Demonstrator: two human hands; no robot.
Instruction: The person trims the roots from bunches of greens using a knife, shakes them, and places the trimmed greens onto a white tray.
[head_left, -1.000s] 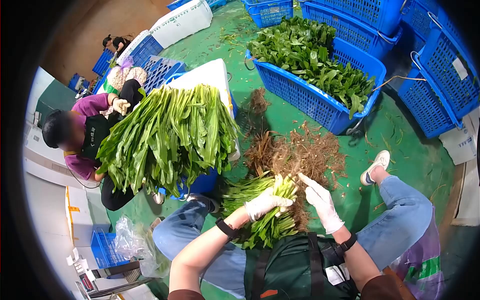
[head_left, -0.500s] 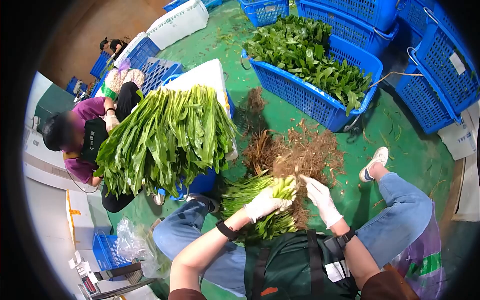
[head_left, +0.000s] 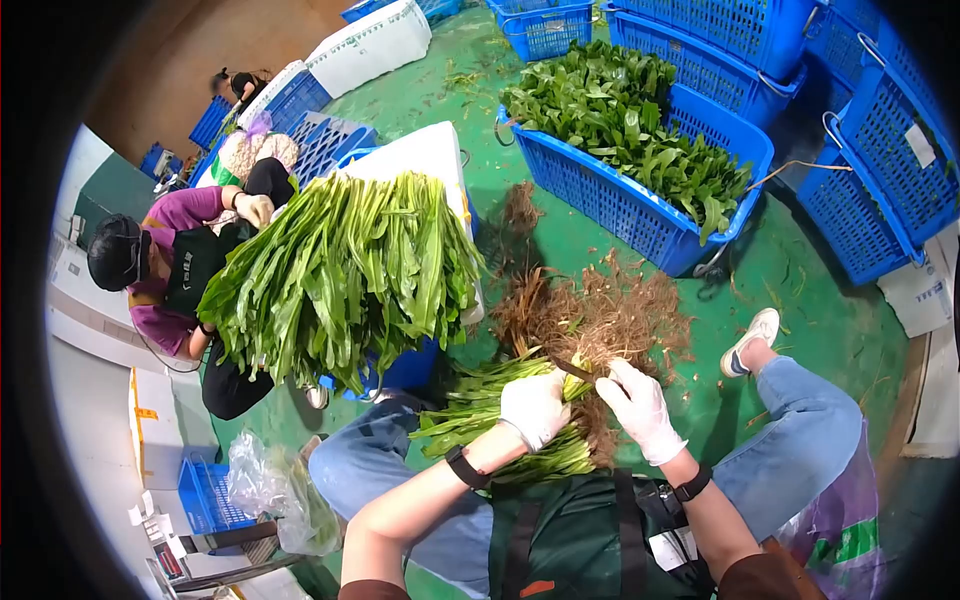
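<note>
My left hand (head_left: 535,408), in a white glove, is closed around a bunch of long leafy greens (head_left: 470,402) above my lap. The leaves spread to the left, and the pale stem ends lie toward my right hand. My gloved right hand (head_left: 640,410) grips a small knife, its handle hidden in the fingers. The dark knife blade (head_left: 572,369) lies across the stems, close to the left fingers. Just beyond both hands, a heap of brown trimmed roots (head_left: 625,315) covers the floor.
A large pile of leafy greens (head_left: 345,270) rests on a white foam lid at left. Behind it sits a co-worker in a purple shirt (head_left: 185,210). A blue crate (head_left: 600,195) of greens stands ahead; stacked blue crates (head_left: 870,150) rise at right.
My left hand has turned over and moved slightly, and the right hand has come closer to it. The blade now shows across the stems. The co-worker's glove has shifted toward the greens pile.
</note>
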